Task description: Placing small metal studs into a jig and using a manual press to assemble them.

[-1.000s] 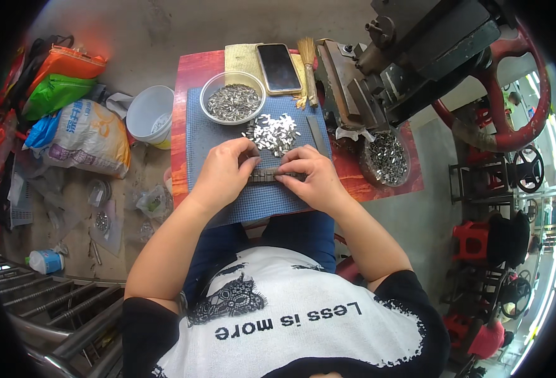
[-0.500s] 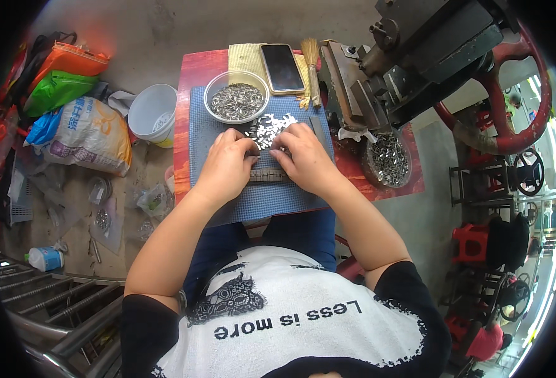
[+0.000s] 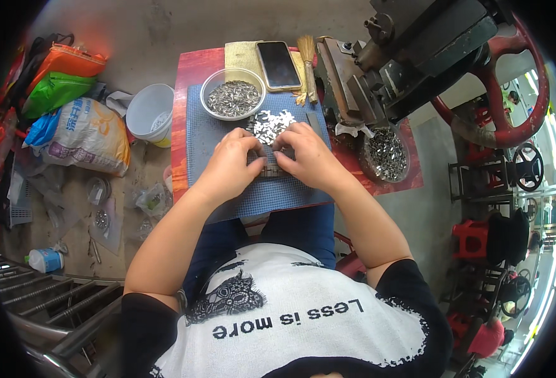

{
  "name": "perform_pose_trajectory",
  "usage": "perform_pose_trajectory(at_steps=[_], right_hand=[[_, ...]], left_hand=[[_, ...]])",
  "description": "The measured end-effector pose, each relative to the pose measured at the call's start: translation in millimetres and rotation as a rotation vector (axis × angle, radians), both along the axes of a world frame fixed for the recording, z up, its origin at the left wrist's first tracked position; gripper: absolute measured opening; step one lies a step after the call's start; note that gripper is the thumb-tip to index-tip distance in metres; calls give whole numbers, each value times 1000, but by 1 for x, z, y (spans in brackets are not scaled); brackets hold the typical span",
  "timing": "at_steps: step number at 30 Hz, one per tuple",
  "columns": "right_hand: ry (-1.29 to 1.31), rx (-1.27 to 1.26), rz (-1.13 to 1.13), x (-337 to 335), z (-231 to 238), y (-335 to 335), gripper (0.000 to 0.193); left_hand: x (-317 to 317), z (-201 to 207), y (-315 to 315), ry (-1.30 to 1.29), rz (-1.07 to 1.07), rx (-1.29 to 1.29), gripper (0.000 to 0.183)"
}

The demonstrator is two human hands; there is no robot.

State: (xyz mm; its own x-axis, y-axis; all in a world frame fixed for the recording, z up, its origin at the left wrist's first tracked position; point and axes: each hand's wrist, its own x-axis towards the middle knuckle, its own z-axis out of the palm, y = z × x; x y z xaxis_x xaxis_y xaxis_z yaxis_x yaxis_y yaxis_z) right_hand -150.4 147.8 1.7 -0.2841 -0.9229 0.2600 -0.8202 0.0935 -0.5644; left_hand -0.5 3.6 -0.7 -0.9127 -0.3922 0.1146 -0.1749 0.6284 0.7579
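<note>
A narrow segmented metal bar (image 3: 270,171) lies crosswise on a blue textured mat (image 3: 253,205), its two ends covered by my hands. My left hand (image 3: 232,162) curls at the left end, thumb against the bar. At the right end, my right hand (image 3: 308,159) has its fingers bent round, their tips partly hidden. Just beyond my fingertips is a pile of small white and dark pieces (image 3: 270,125). Behind my left hand stands a clear round bowl (image 3: 205,107) filled with small slender metal pieces (image 3: 234,98).
A phone (image 3: 278,64) and a straw brush (image 3: 307,66) lie at the table's far edge. A heavy machine (image 3: 353,82) with a red handwheel (image 3: 480,135) stands at right, beside a tub of metal pieces (image 3: 386,155). A white bucket (image 3: 149,113) and a large sack (image 3: 89,138) are at left.
Both hands have closed in over the ends of the metal bar, leaving less of it showing. The view has shifted slightly.
</note>
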Motion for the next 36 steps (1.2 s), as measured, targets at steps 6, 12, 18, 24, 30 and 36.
perform_pose_trajectory(at_steps=[6,12,18,24,30,36], right_hand=[[7,29,-69,-4,2,7,12],[-61,-7,-162,-4,8,16,14],[-123,-63,-194,-4,0,40,17],[-90,-86,-119,9,-7,40,24],[-178,-175,-140,6,-14,42,25],[-146,-239,-167,12,-15,40,24]], left_hand=[[0,13,5,-71,-170,-124,16],[-2,28,8,-242,-101,36,13],[23,20,-3,-35,-52,-77,27],[40,6,-7,-58,1,-203,28],[33,28,-27,84,87,-232,37],[-24,55,-83,-102,159,-626,19]])
